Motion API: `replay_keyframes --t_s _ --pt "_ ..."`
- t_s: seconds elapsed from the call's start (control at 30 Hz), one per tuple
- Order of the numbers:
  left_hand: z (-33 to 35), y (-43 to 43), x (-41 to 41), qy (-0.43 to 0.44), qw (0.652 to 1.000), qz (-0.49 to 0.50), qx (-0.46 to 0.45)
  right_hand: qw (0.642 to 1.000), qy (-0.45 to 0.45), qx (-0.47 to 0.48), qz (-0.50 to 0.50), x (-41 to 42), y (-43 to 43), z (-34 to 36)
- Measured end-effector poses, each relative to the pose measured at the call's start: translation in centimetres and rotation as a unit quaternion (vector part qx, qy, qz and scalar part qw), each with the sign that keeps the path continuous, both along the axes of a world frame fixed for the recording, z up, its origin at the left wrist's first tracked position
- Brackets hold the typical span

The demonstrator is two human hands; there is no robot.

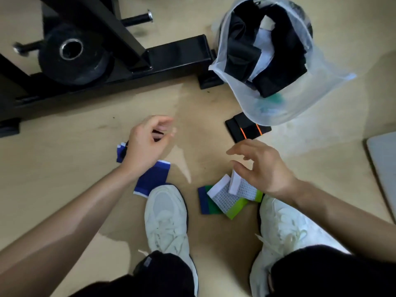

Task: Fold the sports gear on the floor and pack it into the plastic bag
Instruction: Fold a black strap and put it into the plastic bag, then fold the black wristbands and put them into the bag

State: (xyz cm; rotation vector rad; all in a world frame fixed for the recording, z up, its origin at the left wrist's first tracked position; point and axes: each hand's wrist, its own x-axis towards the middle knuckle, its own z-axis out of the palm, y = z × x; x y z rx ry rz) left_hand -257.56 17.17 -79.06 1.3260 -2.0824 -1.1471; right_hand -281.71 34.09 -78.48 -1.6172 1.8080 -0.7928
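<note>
The clear plastic bag (235, 93) of black clothing (285, 39) gapes beyond your right grip (263, 168), fingers spread. Your left grip (147, 144) is loosely curled; tan floor (199, 146) lies open between them.

Soft daylight, floor glare, fisheye edges

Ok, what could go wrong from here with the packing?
The plastic bag looks full, with black clothes bulging at its mouth; pushing more in may spill them. The blue band lies against the left shoe and may get trodden on. The black orange-striped piece sits partly under the bag's edge, easily missed.
</note>
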Motion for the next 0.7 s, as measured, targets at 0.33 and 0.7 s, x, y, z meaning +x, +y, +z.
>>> replay_keyframes --t_s 0.33,0.7 --pt "-5.9 -0.3 5.7 -0.303 0.943 0.139 0.010 0.958 0.240 0.157 0.012 -0.4 -2.6 -7.5" --pt "-5.0 -1.5 3.0 -0.169 0.982 0.077 -0.027 0.984 0.170 0.037 0.039 -1.1 -3.6 -6.4"
